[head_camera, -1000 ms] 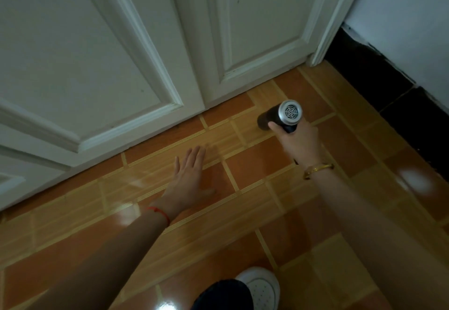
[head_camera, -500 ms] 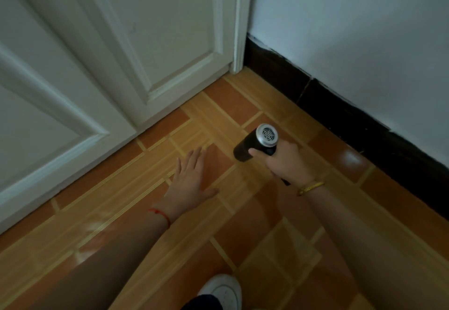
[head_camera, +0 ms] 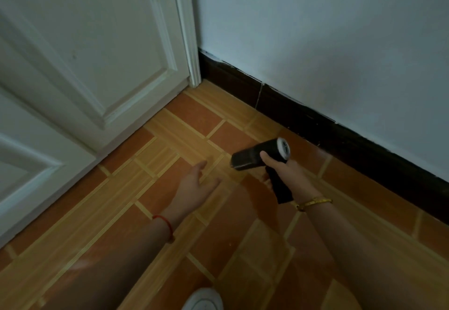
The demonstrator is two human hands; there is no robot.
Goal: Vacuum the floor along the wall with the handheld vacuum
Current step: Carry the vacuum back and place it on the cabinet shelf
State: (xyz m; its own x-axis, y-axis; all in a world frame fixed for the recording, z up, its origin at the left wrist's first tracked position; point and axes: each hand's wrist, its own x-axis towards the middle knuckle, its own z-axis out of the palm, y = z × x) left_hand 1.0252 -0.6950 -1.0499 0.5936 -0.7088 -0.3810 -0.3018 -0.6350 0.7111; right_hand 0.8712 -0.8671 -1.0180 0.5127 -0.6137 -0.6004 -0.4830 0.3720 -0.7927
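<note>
Handheld black cylindrical vacuum [head_camera: 261, 155] with a silver end is gripped by its handle in the right hand [head_camera: 288, 175], fingers clenched around it, above the orange tiled floor [head_camera: 184, 212] near the dark skirting [head_camera: 340, 137] of the white wall [head_camera: 315, 42]. The left hand [head_camera: 194, 185] is spread flat, fingers released, low over the tiles beside a white panelled door [head_camera: 85, 54].

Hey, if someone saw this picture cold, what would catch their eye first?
Probably the black handheld vacuum gripped in the right hand, held over the orange tiled floor near the dark baseboard. Next, the left hand, open with fingers spread low over the tiles at centre, and the white panelled door filling the upper left.
</note>
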